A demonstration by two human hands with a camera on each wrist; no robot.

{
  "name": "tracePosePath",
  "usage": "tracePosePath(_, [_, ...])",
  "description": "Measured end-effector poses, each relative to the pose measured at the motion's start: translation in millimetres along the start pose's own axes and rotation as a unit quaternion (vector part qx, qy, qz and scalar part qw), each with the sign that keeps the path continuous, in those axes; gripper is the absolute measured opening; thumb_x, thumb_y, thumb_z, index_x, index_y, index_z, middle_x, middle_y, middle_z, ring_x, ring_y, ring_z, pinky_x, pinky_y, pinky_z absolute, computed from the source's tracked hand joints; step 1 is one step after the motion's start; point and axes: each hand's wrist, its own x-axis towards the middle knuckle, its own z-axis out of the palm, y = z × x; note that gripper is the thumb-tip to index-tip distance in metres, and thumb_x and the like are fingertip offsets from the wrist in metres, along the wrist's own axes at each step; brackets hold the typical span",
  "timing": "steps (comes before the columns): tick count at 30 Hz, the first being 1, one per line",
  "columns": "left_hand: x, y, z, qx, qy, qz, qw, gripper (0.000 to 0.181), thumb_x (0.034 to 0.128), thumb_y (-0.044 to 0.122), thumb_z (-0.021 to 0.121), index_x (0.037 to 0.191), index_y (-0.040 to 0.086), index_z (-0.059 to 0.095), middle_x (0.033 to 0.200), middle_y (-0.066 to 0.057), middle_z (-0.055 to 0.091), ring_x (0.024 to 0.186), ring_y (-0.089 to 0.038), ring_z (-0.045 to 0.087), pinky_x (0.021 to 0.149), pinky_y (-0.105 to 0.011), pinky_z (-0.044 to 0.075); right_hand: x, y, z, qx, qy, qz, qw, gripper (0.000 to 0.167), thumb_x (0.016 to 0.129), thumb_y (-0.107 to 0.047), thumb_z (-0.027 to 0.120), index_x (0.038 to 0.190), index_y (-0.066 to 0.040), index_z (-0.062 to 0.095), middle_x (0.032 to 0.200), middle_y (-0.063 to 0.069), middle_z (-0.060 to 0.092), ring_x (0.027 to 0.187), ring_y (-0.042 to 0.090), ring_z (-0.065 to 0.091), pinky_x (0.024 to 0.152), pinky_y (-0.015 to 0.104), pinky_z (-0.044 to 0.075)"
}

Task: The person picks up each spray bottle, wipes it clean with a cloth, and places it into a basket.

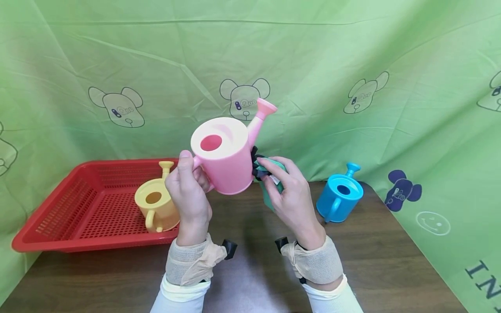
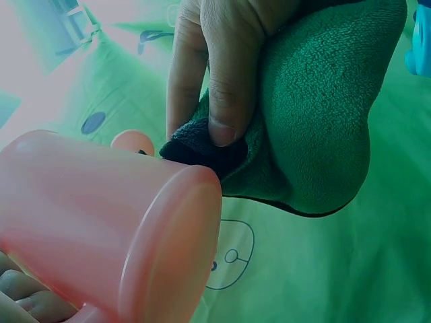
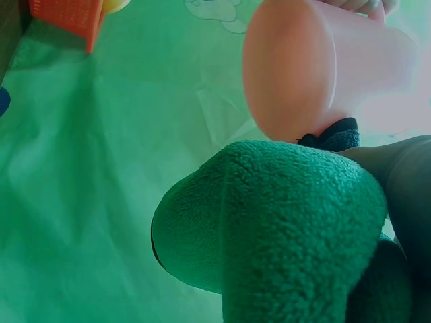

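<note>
A pink watering can (image 1: 231, 171) is held up above the table, its spout pointing up and right. My left hand (image 1: 189, 191) grips its handle, thumb uppermost. In my right hand (image 1: 291, 189) is a bunched green plush cloth (image 2: 316, 101) with a dark edge, pinched between fingers and thumb. The cloth's dark part touches the can's side below the spout. In the right wrist view the green cloth (image 3: 289, 208) hangs in front and hides much of the right hand. The left wrist view shows the can's base and lower wall close up.
On the left of the wooden table (image 1: 250, 278) is a red perforated basket (image 1: 78, 245) with a yellow watering can (image 1: 168, 213) at its right end. A blue watering can (image 1: 338, 202) stands upright to the right. Behind hangs a green printed curtain (image 1: 305, 52).
</note>
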Motion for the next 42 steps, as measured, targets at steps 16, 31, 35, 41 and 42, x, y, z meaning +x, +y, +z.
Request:
tracePosePath(16, [1.2,-0.1,0.2,-0.007,0.003,0.004,1.0000,0.054,0.1071,0.025,0.050,0.056,0.015,0.034,0.050,0.004,0.025,0.045,-0.011,0.016,0.043,-0.024,0.015,-0.7,-0.6,0.4,-0.004,0.000,0.002,1.0000,0.038,0.097,-0.009,0.073,0.134,-0.019,0.073,0.131,0.011,0.068,0.121,0.026,0.067,0.090,0.046,0.057])
tracePosePath(31, [3.0,-2.8,1.0,-0.015,0.019,0.001,0.9997,0.056,0.1073,0.026,0.051,0.055,0.017,0.035,0.049,0.005,0.024,0.046,-0.011,0.014,0.042,-0.023,0.015,-1.2,-2.1,0.5,-0.007,-0.005,-0.002,1.0000,0.038,0.097,-0.009,0.073,0.134,-0.019,0.073,0.131,0.009,0.069,0.120,0.025,0.068,0.092,0.046,0.058])
tracePosePath(35, [3.5,-3.5,0.8,-0.012,0.024,0.000,0.9996,0.055,0.1074,0.026,0.051,0.055,0.017,0.036,0.049,0.005,0.025,0.046,-0.011,0.015,0.042,-0.022,0.016,-0.8,-1.8,1.5,-0.005,-0.006,-0.005,1.0000,0.038,0.097,-0.009,0.073,0.134,-0.019,0.073,0.131,0.009,0.069,0.121,0.025,0.067,0.089,0.045,0.058])
tracePosePath(41, [4.3,-3.6,0.8,-0.009,0.031,-0.003,0.9995,0.055,0.1076,0.027,0.051,0.055,0.018,0.036,0.050,0.005,0.025,0.047,-0.012,0.016,0.042,-0.022,0.019,-0.5,-2.6,1.5,-0.001,-0.010,-0.005,0.9999,0.039,0.097,-0.008,0.073,0.135,-0.020,0.073,0.132,0.009,0.068,0.122,0.025,0.067,0.090,0.046,0.058])
tracePosePath(42, [4.4,-3.6,0.9,-0.009,0.031,-0.004,0.9995,0.055,0.1076,0.028,0.051,0.055,0.018,0.036,0.050,0.005,0.025,0.047,-0.012,0.016,0.043,-0.022,0.019,-0.4,-2.4,1.7,0.000,-0.009,-0.005,0.9999,0.039,0.097,-0.008,0.073,0.135,-0.020,0.073,0.132,0.009,0.068,0.122,0.025,0.067,0.090,0.046,0.058])
